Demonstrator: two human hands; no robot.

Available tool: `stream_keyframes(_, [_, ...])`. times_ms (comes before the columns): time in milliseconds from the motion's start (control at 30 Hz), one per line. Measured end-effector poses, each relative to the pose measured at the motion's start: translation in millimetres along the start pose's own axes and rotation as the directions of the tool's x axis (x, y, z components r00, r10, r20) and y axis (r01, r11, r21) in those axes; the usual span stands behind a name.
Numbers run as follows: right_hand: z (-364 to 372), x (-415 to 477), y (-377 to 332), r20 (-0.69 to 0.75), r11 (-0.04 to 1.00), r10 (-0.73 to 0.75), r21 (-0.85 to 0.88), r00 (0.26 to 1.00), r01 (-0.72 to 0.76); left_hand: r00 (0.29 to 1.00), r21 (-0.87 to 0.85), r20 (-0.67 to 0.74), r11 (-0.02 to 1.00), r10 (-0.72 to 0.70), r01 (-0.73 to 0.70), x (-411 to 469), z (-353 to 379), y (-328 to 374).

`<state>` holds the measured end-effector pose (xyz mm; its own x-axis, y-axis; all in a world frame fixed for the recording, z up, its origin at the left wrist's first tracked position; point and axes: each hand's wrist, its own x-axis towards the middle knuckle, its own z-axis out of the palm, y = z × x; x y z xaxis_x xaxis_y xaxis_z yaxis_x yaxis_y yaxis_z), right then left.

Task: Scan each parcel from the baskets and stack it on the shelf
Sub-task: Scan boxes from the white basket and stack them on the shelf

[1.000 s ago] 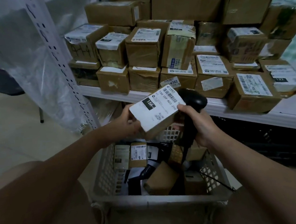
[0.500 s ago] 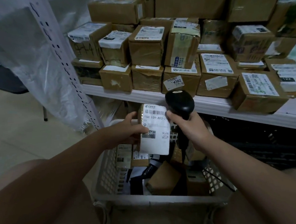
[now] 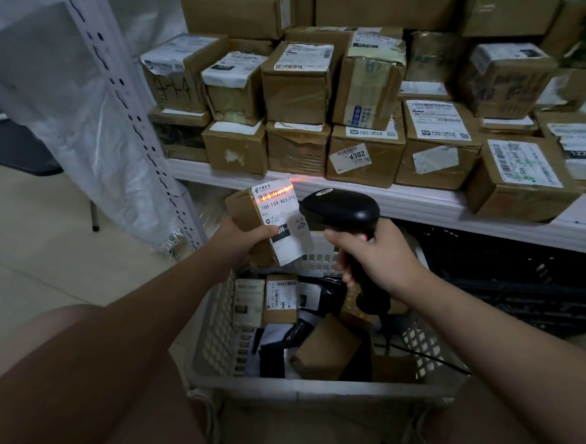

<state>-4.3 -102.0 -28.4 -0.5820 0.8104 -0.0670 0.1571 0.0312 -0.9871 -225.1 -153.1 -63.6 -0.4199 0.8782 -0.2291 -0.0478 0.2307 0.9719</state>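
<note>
Stacked cardboard boxes (image 3: 297, 84) crowd the white shelf (image 3: 421, 203) behind, and a pale basket (image 3: 315, 392) of unscanned parcels sits below between the person's knees. Left hand (image 3: 241, 237) grips the small parcel (image 3: 271, 219) above the basket, its label tilted toward the scanner (image 3: 339, 208), so the red beam crosses the barcode. Right hand (image 3: 376, 258) has its fingers (image 3: 342, 239) wrapped round the scanner's handle, aiming it.

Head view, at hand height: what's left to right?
Plastic sheet → shelf upright → left hand → held parcel → scanner → black crate under the shelf.
</note>
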Motion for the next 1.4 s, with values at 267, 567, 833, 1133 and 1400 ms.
stream_keyframes(267, [0,-2,-2,0.014,1.0,0.008,0.009,1.0,-0.008,1.0,0.038,0.012,0.999,-0.001,0.001,5,-4,-5])
stream_keyframes(567, [-2,-2,-3,0.049,0.999,0.01,0.049,0.999,-0.012,0.999,0.057,-0.048,0.998,-0.023,0.026,12,-8,-11])
stream_keyframes(833, [-3,-1,-1,0.061,0.998,0.004,0.066,0.998,-0.008,0.991,0.099,-0.116,0.992,-0.072,0.083,21,-15,-18])
stream_keyframes(1133, [-7,-5,-6,0.082,0.993,-0.119,0.022,0.99,0.117,0.995,0.011,-0.066,0.997,-0.072,0.073,3,10,-1])
stream_keyframes(1400, [-27,-30,-19,-0.246,0.902,-0.306,0.233,0.92,0.362,0.975,-0.218,-0.064,0.95,0.212,-0.221,-47,66,58])
